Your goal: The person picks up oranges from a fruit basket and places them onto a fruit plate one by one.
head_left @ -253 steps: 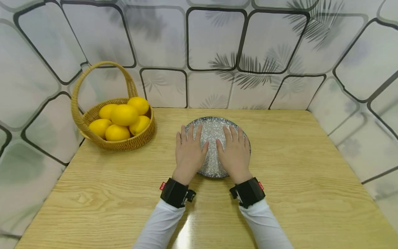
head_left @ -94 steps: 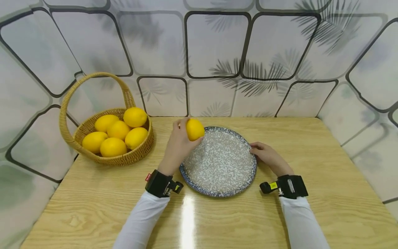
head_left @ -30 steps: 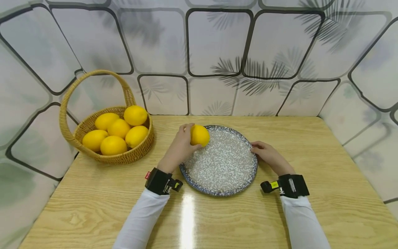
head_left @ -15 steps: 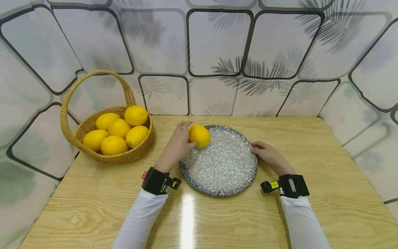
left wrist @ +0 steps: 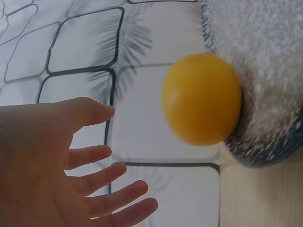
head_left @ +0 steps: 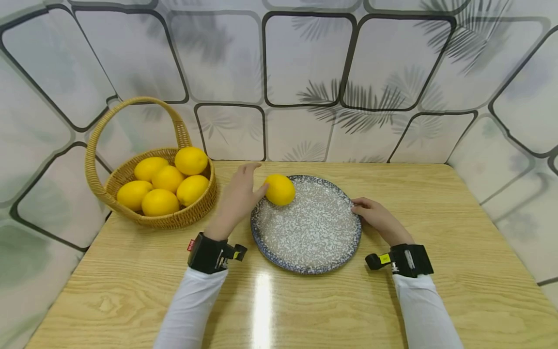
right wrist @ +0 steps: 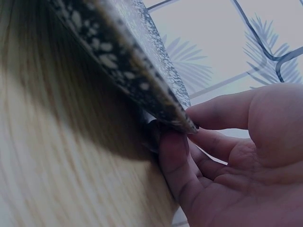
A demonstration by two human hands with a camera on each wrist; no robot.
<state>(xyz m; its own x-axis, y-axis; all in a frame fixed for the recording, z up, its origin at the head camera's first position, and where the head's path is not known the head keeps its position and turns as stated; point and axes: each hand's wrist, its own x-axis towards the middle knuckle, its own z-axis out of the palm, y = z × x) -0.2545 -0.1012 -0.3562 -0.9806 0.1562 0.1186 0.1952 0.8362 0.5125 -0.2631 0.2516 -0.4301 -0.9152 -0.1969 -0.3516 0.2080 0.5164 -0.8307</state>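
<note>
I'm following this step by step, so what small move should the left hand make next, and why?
Probably reach back to the basket for another lemon: the left hand is open beside the lemon resting on the plate, whose rim the right hand pinches.

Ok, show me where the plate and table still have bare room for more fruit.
Most of the plate is bare: only one lemon sits at its far left rim, beside the open left hand. The right hand holds the right rim. The table is bare to the right and in front. The basket is crowded.
</note>
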